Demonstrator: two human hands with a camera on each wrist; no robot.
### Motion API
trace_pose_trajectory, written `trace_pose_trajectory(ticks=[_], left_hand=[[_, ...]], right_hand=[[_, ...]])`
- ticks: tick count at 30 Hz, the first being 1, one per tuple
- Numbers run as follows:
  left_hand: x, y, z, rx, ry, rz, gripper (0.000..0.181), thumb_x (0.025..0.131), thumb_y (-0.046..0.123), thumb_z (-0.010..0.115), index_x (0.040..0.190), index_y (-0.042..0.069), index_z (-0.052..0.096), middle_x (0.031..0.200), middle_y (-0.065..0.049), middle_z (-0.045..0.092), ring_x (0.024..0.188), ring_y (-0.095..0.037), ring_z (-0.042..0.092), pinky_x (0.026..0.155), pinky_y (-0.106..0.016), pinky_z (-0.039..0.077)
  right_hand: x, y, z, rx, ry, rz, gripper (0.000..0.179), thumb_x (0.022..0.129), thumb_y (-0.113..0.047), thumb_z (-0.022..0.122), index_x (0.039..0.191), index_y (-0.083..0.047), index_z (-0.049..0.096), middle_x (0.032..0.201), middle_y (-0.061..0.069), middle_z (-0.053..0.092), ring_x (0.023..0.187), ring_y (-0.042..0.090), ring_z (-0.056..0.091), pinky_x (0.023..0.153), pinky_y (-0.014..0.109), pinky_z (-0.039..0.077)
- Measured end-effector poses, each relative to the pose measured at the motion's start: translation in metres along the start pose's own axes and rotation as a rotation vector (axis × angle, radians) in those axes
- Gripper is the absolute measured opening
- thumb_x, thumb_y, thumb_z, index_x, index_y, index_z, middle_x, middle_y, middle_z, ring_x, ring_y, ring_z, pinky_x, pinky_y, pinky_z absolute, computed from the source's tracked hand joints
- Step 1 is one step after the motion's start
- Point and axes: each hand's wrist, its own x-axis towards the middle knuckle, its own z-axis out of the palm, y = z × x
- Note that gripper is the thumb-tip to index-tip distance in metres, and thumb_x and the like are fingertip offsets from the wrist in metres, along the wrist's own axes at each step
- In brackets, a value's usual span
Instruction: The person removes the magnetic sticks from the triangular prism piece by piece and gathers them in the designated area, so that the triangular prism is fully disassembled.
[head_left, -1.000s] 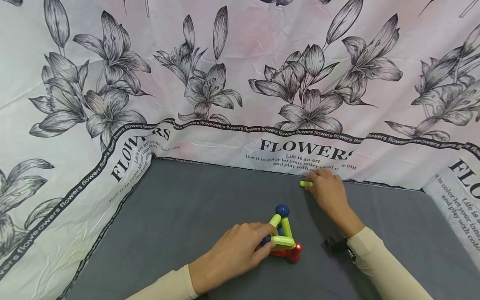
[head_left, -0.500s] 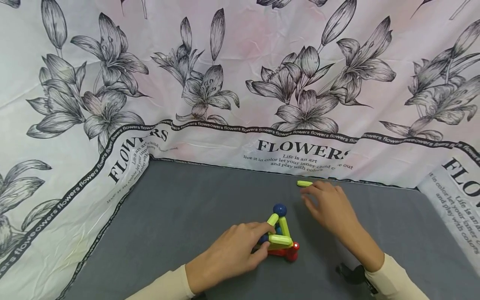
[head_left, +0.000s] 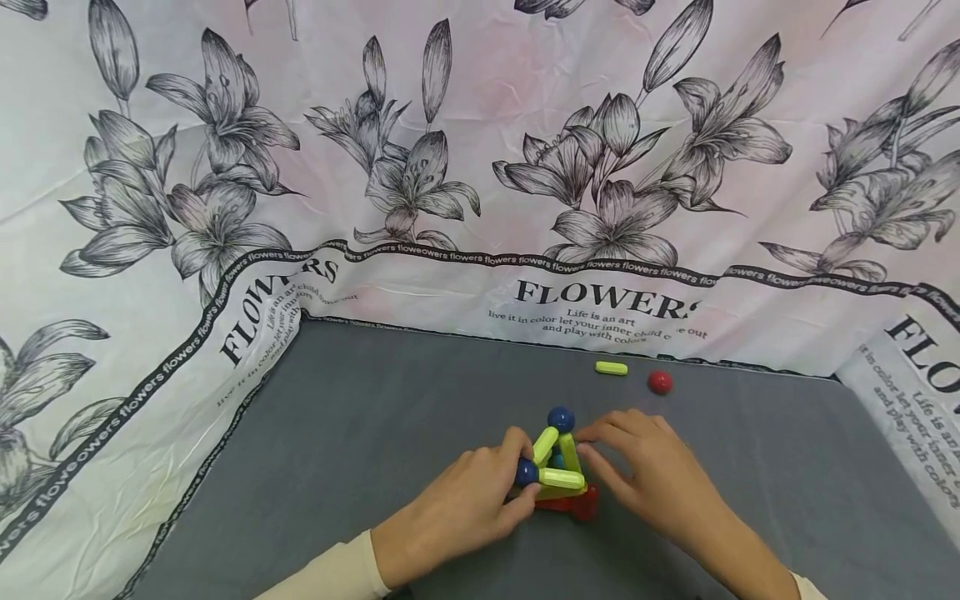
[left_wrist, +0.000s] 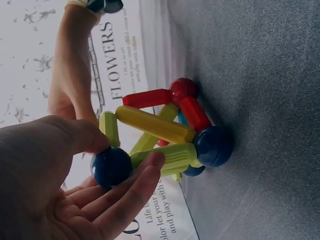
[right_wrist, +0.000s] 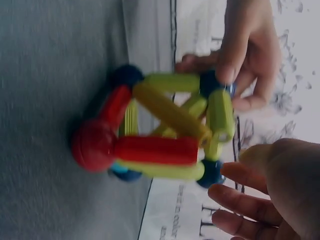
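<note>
A small frame of magnetic sticks and balls stands on the grey table, with lime sticks [head_left: 562,478], a yellow stick [left_wrist: 155,124] and red sticks [right_wrist: 157,150]. My left hand [head_left: 457,500] pinches the blue ball [left_wrist: 111,167] at its upper near corner between thumb and fingers. Another blue ball [head_left: 561,419] tops the far corner. A red ball [right_wrist: 93,145] sits low at the frame's base. To the right, my right hand [head_left: 652,475] has its fingers spread and loosely bent, fingertips close beside the far corner, holding nothing.
A loose lime stick [head_left: 611,367] and a loose red ball [head_left: 660,382] lie near the table's back edge. Behind them hangs a white cloth [head_left: 420,283] printed with flowers, which also borders the left and right sides of the grey table surface [head_left: 375,400].
My right hand has let go of the lime stick at the back and come toward me to the frame, uncovering the loose red ball. My left hand stays at the frame, its index finger slightly raised.
</note>
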Motion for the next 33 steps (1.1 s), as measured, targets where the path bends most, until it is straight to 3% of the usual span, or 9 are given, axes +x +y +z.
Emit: trace_pose_trajectory(ticks=[6,10,15,22,33], left_hand=[[0.0,-0.002,-0.004,-0.011,-0.029,0.016,0.025,0.105,0.023,0.068,0.119,0.014,0.049,0.077,0.01,0.057,0.052,0.004,0.05,0.046,-0.014,0.041],[0.0,-0.002,-0.005,0.002,-0.04,0.028,0.023,0.107,0.025,0.066,0.117,0.014,0.049,0.078,0.009,0.055,0.055,0.001,0.051,0.048,-0.016,0.042],[0.0,-0.003,-0.004,0.01,-0.045,0.037,0.023,0.107,0.026,0.066,0.117,0.014,0.048,0.077,0.009,0.052,0.055,0.0,0.049,0.049,-0.016,0.041],[0.0,-0.004,-0.005,0.005,-0.055,0.046,0.023,0.108,0.028,0.064,0.117,0.014,0.048,0.077,0.01,0.052,0.055,0.001,0.049,0.048,-0.016,0.041],[0.0,-0.002,-0.008,0.031,-0.065,0.046,0.024,0.107,0.029,0.064,0.116,0.013,0.048,0.075,0.01,0.051,0.055,0.0,0.046,0.048,-0.016,0.039]], right_hand=[[-0.008,-0.016,0.006,0.004,0.016,-0.095,0.022,0.092,-0.041,0.083,0.107,-0.027,0.079,0.104,-0.017,0.069,0.094,0.003,0.059,0.086,0.04,0.047],[-0.013,-0.02,0.012,-0.037,0.024,-0.147,0.029,0.086,-0.041,0.088,0.108,-0.026,0.077,0.103,-0.014,0.068,0.092,0.006,0.059,0.085,0.039,0.047],[-0.013,-0.025,0.019,-0.056,0.021,-0.158,0.037,0.08,-0.038,0.092,0.111,-0.025,0.077,0.103,-0.014,0.067,0.092,0.007,0.059,0.085,0.038,0.048],[-0.01,-0.032,0.025,-0.071,0.052,-0.176,0.03,0.088,-0.04,0.086,0.11,-0.022,0.077,0.098,-0.011,0.067,0.087,0.01,0.055,0.082,0.036,0.046],[-0.008,-0.033,0.028,-0.067,0.082,-0.188,0.026,0.091,-0.042,0.082,0.108,-0.024,0.077,0.093,-0.012,0.063,0.082,0.01,0.051,0.08,0.034,0.043]])
